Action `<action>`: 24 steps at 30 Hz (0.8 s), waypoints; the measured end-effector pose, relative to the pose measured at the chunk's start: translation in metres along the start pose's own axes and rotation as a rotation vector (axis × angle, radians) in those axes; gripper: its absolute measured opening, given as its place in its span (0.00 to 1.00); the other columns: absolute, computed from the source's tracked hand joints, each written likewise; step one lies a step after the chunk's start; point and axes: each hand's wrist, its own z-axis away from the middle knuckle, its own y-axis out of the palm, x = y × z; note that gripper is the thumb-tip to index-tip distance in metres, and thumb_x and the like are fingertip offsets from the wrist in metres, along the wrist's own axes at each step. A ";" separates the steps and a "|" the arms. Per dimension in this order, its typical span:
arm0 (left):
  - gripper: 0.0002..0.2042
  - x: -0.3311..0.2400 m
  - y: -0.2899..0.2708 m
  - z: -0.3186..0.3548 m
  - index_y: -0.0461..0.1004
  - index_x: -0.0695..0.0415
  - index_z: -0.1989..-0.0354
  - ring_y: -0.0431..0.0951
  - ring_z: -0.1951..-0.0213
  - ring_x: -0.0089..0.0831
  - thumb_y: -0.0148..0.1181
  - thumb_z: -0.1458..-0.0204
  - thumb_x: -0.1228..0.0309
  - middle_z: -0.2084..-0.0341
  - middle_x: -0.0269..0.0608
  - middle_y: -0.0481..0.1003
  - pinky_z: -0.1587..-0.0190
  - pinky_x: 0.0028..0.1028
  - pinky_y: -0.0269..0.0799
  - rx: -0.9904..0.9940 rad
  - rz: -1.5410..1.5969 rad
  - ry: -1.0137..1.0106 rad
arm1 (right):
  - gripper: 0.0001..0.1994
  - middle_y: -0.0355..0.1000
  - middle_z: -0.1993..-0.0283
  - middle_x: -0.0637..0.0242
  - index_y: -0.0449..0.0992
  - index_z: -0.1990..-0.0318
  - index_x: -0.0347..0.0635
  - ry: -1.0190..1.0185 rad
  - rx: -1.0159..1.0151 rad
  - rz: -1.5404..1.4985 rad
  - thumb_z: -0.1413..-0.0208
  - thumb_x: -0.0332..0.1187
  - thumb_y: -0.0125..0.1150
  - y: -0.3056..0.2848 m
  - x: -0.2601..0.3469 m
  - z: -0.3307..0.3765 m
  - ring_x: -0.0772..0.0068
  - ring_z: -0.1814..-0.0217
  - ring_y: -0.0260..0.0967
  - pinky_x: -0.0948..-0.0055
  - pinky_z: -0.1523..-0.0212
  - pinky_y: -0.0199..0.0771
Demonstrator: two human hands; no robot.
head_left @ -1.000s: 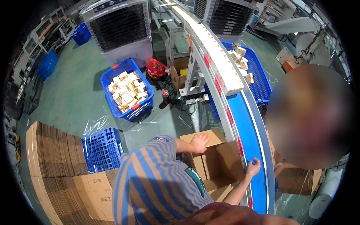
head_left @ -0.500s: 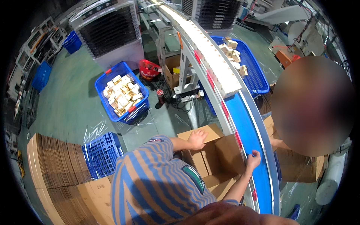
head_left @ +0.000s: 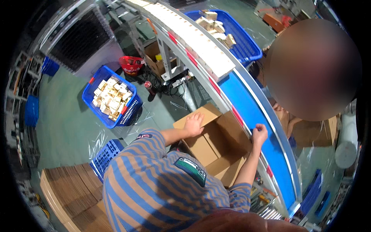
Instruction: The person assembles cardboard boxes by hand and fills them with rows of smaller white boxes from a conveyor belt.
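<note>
My left hand [head_left: 194,124] lies with its fingers outstretched on the upper flap of an open cardboard carton [head_left: 205,149]. The carton stands beside the conveyor, and the part of its inside that shows holds nothing. My right hand [head_left: 259,135] is curled closed over the near side of the blue conveyor belt [head_left: 242,96]; whether anything is between its fingers is hidden. Farther up the belt, a long row of small white boxes [head_left: 193,46] ends a little way beyond my right hand.
A blue basket [head_left: 132,110] full of small boxes stands on the floor at the left. Another blue basket [head_left: 247,48] sits beyond the conveyor, near a co-worker's hand [head_left: 295,121]. Flattened cartons [head_left: 69,189] are stacked at lower left, beside a blue crate [head_left: 106,154].
The whole view has shifted and turned, so the belt and carton appear higher. My left hand stays on the flap and my right hand stays closed over the belt.
</note>
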 end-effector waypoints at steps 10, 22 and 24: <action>0.37 0.011 -0.049 -0.053 0.55 0.63 0.39 0.52 0.37 0.52 0.59 0.54 0.54 0.40 0.57 0.56 0.38 0.54 0.44 -0.400 0.091 0.247 | 0.06 0.76 0.72 0.60 0.77 0.72 0.42 0.169 -0.022 -0.029 0.60 0.24 0.58 0.001 0.020 0.002 0.66 0.69 0.74 0.70 0.65 0.72; 0.32 0.024 -0.239 -0.240 0.69 0.67 0.51 0.71 0.54 0.45 0.61 0.56 0.51 0.57 0.53 0.72 0.50 0.37 0.68 -0.469 -0.248 0.243 | 0.09 0.75 0.74 0.62 0.77 0.74 0.39 0.288 -0.006 0.035 0.64 0.30 0.69 -0.007 0.023 0.006 0.71 0.71 0.72 0.72 0.66 0.72; 0.33 0.017 -0.249 -0.240 0.66 0.67 0.48 0.71 0.52 0.46 0.61 0.56 0.51 0.55 0.54 0.72 0.49 0.37 0.67 -0.349 -0.154 0.204 | 0.10 0.75 0.74 0.63 0.77 0.73 0.38 0.282 -0.025 0.012 0.63 0.32 0.70 -0.002 0.014 0.004 0.72 0.72 0.72 0.72 0.67 0.72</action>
